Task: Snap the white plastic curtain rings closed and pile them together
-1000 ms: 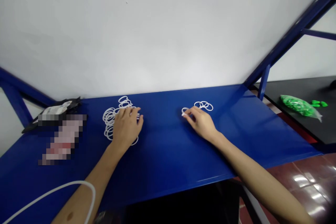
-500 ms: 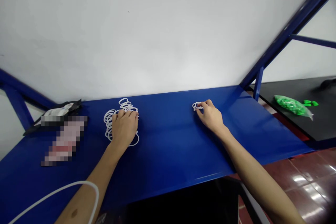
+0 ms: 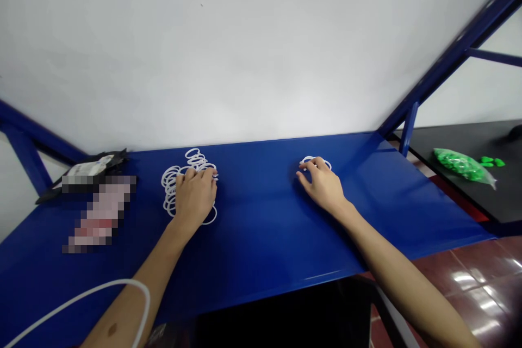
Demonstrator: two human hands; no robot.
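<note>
My left hand [image 3: 194, 196] lies over a heap of thin white rings [image 3: 169, 185] on the blue table, its fingers curled down among them. The fingertips are partly hidden, and small white ends show beside them at the right of the hand. More white rings [image 3: 196, 157] stick out beyond its knuckles, and a single one lies by the wrist side. Farther right, my right hand [image 3: 322, 185] is open over a small group of white rings [image 3: 329, 164], its thumb and index finger apart. The hand covers part of this group.
The blue table [image 3: 261, 228] meets a white wall behind. At the left lie a black bag [image 3: 118, 159] and a blurred pinkish packet [image 3: 104, 206]. A white cord [image 3: 81, 296] loops across my left forearm. Right, a bag of green pieces [image 3: 463, 166] rests on a black table.
The fingers of my right hand have opened from around the white rings, which now show on both sides of them. My left hand stays on its heap. The view has shifted slightly.
</note>
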